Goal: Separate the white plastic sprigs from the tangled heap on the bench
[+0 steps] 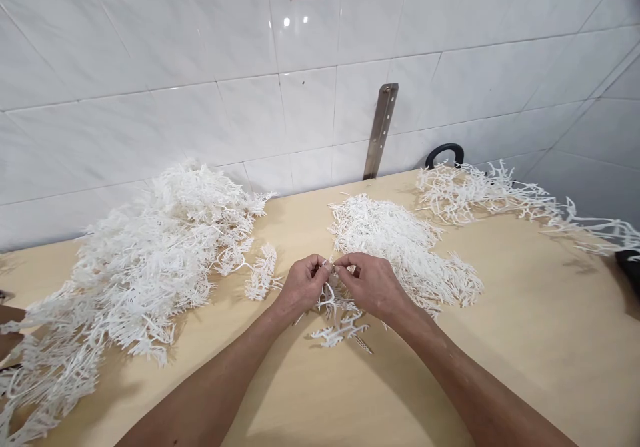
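My left hand [304, 282] and my right hand [369, 283] meet at the middle of the table, thumbs and forefingers pinched close together. Between them is a white branched plastic sprig [329, 295], partly hidden by the fingers, its thin prongs hanging below. Just under my hands lies a loose white branched piece [336, 334]. Beyond my right hand spreads a flat pile of thin white plastic pieces [387, 234]. To the left of my left hand rests a small white tuft [262, 274].
A tall heap of white branched plastic [145, 260] covers the table's left side. More open white frames [470, 194] lie at the back right, before a black handle [445, 150]. A metal strip [381, 130] leans on the tiled wall. Brown shapes at the left edge are unclear.
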Tool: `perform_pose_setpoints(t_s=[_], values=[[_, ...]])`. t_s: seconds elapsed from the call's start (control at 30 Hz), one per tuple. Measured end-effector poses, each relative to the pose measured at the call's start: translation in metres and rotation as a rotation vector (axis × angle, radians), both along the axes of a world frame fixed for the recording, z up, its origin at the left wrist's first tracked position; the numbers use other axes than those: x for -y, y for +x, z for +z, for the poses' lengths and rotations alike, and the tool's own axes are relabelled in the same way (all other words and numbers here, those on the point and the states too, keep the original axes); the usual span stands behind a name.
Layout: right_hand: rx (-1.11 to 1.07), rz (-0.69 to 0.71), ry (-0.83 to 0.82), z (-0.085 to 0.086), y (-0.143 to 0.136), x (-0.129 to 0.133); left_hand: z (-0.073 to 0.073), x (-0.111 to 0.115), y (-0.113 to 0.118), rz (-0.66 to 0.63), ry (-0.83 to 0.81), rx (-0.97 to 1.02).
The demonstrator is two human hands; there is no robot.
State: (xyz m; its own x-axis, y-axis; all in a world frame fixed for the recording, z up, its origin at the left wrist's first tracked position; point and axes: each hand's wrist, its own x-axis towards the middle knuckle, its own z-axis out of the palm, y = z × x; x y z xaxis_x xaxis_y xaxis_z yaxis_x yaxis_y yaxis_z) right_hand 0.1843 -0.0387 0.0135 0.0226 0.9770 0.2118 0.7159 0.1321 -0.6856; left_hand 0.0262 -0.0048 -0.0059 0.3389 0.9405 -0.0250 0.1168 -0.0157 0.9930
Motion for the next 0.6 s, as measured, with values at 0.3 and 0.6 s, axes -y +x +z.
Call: perform_pose_setpoints(t_s=[0.3, 0.6], values=[[0.095, 0.024, 0.045, 0.0051, -0.0012, 0.0027, -0.0001, 0.0001, 0.0, -0.038, 0.053, -0.091], [0.206, 0.073, 0.076, 0.0079, 0.003, 0.0031, 0.0005, 0.0003, -0.0003, -0.076, 0.14, -0.183]])
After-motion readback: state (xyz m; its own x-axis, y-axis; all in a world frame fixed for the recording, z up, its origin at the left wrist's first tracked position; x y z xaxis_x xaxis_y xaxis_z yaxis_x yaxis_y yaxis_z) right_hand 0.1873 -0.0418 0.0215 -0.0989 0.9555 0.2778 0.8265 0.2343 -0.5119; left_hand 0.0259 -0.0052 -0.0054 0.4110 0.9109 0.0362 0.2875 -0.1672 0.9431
